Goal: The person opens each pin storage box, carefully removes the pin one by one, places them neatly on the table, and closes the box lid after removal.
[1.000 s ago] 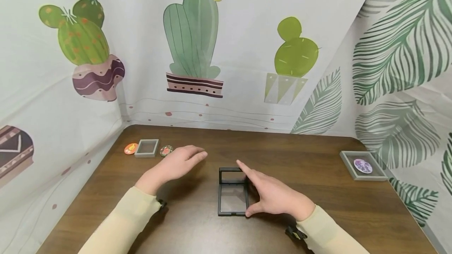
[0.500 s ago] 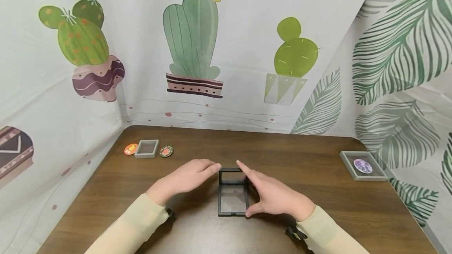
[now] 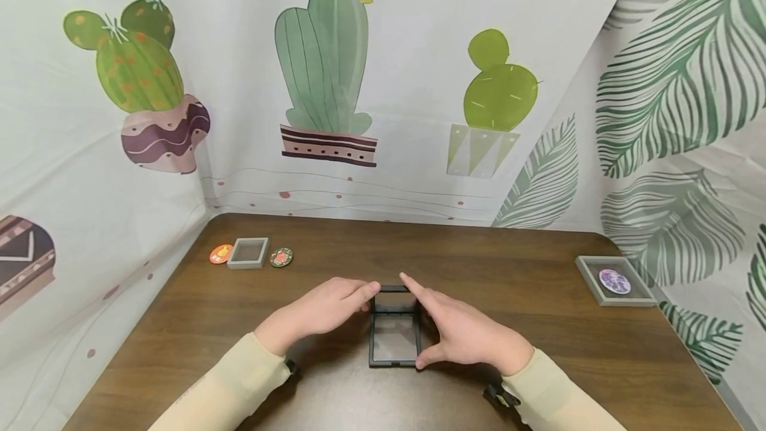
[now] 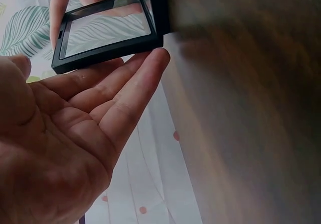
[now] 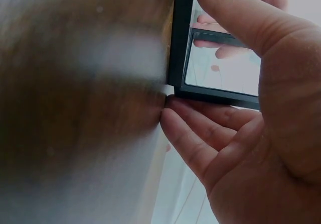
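Head view: centrally on the table, the unfolded black frame was placed lengthwise from near to far. Its right side was gripped by the right hand; its far left corner was touched by the unclenched left hand.

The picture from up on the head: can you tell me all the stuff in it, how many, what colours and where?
black frame: one, black, open on the table, between the hands
left grey frame: one, grey, far left of the table
right grey frame: one, grey, far right
orange disc: one, orange, left of the left grey frame
green-rimmed disc: one, dark green and red, right of it
purple disc: one, purple and white, on the right grey frame
table: one, brown, underneath
cloth: pieces unclear, white with cactus and leaf prints, around the table
left hand: one, bare, black frame's left
right hand: one, bare, its right
sleeves: two, pale yellow, bottom
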The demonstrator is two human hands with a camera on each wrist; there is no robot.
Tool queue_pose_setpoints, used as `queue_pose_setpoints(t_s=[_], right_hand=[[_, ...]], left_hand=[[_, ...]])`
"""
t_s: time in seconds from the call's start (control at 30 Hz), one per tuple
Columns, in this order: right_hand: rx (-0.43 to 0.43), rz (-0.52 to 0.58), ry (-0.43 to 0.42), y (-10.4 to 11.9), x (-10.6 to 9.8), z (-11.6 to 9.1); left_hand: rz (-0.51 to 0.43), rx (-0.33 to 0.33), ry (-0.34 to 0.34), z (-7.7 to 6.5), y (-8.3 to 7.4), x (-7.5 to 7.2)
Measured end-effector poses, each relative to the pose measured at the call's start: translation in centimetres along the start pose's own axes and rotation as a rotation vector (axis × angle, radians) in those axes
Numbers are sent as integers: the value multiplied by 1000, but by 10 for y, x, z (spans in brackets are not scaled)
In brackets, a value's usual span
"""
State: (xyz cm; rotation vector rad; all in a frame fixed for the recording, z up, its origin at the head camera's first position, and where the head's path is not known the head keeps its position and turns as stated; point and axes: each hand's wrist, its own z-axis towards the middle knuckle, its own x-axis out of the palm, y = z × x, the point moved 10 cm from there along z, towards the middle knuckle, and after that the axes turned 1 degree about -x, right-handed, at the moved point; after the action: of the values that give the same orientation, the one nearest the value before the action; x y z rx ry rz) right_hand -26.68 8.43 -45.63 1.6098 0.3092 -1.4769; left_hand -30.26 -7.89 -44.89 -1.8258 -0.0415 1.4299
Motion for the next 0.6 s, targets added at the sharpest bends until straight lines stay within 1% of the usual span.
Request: queue_pose_setpoints(t_s=[0.3,0.43,0.6], right_hand=[[4,6,4,0,1,-1],[1,8,4,0,2,-1],[-5,3,-3,-1,2,-1]], left_hand=[[-42,-47,32,1,9,7],[-38,-53,40,1,10,10],[-33,-60,34,2,10,10]])
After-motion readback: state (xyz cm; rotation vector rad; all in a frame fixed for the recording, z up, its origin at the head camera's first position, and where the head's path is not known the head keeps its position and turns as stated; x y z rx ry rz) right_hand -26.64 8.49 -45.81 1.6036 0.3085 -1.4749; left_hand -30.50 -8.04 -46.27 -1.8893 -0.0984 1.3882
